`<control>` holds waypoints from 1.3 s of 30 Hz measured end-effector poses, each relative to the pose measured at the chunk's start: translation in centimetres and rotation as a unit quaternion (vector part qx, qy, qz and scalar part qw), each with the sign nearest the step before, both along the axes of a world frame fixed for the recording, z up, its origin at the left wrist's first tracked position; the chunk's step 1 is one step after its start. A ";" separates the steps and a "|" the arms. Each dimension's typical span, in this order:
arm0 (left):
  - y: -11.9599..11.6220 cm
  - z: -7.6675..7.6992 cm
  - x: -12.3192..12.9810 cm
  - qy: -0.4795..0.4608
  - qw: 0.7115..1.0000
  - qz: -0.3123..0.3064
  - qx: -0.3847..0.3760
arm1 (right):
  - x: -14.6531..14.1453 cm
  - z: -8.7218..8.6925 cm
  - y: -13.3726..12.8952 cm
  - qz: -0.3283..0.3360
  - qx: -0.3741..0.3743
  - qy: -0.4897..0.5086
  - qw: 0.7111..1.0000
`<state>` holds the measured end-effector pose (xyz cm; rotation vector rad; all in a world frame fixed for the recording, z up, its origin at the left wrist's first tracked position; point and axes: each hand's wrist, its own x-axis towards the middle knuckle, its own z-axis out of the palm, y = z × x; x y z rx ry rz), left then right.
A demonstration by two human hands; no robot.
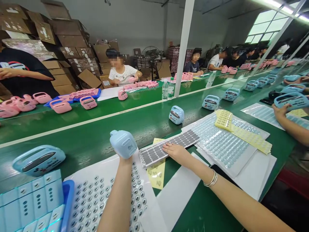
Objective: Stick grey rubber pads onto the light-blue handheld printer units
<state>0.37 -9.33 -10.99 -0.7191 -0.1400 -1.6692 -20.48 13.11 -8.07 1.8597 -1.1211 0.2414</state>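
My left hand holds up a light-blue plastic casing with a carry handle, tilted so that a plain side with a small printed mark faces me. The casing hides most of those fingers. My right hand lies with fingers stretched out on a sheet of dark-grey oblong stickers. A yellow label sheet sticks out from under that sheet. Below my left arm spreads a white sheet of round stickers. Another blue casing stands on the green belt just beyond.
At lower left, a blue tray holds several light-blue parts, with a blue casing behind it. Clear sticker sheets lie at right. Bottles stand near a white post. Co-workers sit across the belt; another's hand is at right.
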 end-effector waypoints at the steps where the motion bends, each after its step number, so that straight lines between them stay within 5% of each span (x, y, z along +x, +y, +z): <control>1: 0.2 0.1 0.0 0.004 1.000 -0.010 0.023 | -0.3 -0.3 -0.1 0.030 -0.016 0.010 0.999; 5: 1.6 0.7 0.3 0.008 0.998 -0.026 0.053 | 0.1 -0.1 0.2 0.112 -0.059 -0.024 0.992; 11: 3.3 1.2 1.1 0.005 0.999 -0.021 0.030 | 2.6 0.6 2.5 0.133 -0.061 -0.084 0.986; 16: 2.7 0.8 0.3 0.001 1.000 -0.006 -0.008 | 4.6 -6.7 7.6 0.087 -0.026 0.059 0.994; 19: 2.3 0.8 -0.1 -0.027 0.999 0.002 -0.030 | 4.6 -10.9 10.8 0.033 0.064 0.138 0.988; 24: 2.2 1.0 -0.4 -0.068 0.997 0.023 -0.036 | 3.9 -12.1 13.8 -0.040 0.095 0.071 0.992; 26: 2.4 1.0 -0.4 -0.072 0.996 0.027 -0.033 | 4.1 -12.3 13.7 -0.005 -0.008 -0.044 0.999; 30: 2.5 0.9 -0.3 -0.054 0.998 0.018 -0.037 | 5.3 -13.7 11.7 0.006 -0.220 -0.212 0.952; 39: 2.6 1.2 0.2 -0.021 0.999 -0.036 -0.018 | 5.9 -15.2 8.4 -0.016 -0.172 -0.244 0.954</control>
